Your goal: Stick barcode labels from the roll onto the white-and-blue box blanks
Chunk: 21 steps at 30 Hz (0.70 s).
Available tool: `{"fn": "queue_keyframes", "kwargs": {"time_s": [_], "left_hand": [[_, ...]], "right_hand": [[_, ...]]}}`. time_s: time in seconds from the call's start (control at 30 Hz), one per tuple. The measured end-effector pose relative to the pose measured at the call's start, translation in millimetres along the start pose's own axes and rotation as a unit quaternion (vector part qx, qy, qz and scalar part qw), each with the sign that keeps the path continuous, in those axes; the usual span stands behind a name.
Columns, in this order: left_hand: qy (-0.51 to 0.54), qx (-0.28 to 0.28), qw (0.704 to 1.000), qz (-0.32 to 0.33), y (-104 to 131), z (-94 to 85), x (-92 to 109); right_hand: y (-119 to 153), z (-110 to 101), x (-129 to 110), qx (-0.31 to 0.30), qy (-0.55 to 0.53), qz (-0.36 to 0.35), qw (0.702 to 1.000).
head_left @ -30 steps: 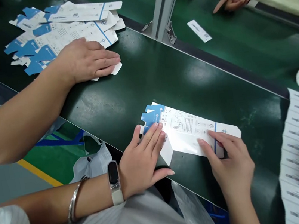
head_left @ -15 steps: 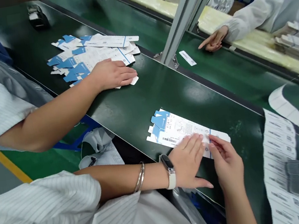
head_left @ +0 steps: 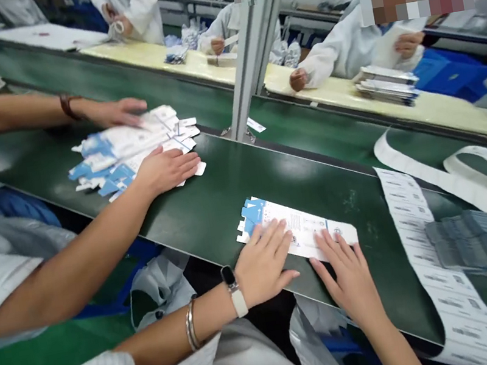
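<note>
A flattened white-and-blue carton (head_left: 297,214) lies on the green work surface in front of me. My left hand (head_left: 263,262), with a watch on its wrist, rests flat over the carton's near edge, fingers spread. On the carton's right part lie the fingertips of my right hand (head_left: 345,274), stretched out and apart. Both palms hide part of the print. To my right hangs a strip of printed labels (head_left: 412,230), running over the table's near edge.
A co-worker's hand (head_left: 168,173) presses on a pile of flat cartons (head_left: 128,154) at left, another hand (head_left: 117,113) behind it. A metal post (head_left: 246,52) rises mid-table. A stack of grey-blue pieces (head_left: 475,244) sits at right. People work across the yellow bench (head_left: 203,75).
My right hand has gone from pinched fingers at the carton to lying flat on it. My left hand has slid left along it. The view has tilted up, and another co-worker's hand reaches the pile.
</note>
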<state>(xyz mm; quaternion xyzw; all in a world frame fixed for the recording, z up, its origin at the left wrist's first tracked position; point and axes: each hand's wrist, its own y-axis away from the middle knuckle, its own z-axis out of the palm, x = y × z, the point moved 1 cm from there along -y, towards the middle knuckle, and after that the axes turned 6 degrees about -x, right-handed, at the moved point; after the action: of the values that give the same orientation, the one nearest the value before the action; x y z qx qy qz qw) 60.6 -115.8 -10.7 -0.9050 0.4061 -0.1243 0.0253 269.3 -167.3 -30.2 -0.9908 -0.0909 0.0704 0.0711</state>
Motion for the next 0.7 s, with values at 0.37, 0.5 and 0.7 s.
{"fn": "queue_keyframes", "kwargs": {"time_s": [0.37,0.5,0.7], "left_hand": [[-0.182,0.005,0.957,0.228,-17.0,-24.9,-48.4],[-0.212,0.065,0.927,0.303,-29.3,-26.1,-50.0],[-0.229,0.138,0.925,0.270,-54.2,-65.2,-56.3]], "right_hand": [[24.3,-14.3,-16.8,0.120,-0.012,-0.094,0.988],[15.3,-16.2,-18.0,0.142,0.011,-0.099,0.985],[-10.6,-30.2,12.9,0.219,-0.023,-0.026,0.975]]}}
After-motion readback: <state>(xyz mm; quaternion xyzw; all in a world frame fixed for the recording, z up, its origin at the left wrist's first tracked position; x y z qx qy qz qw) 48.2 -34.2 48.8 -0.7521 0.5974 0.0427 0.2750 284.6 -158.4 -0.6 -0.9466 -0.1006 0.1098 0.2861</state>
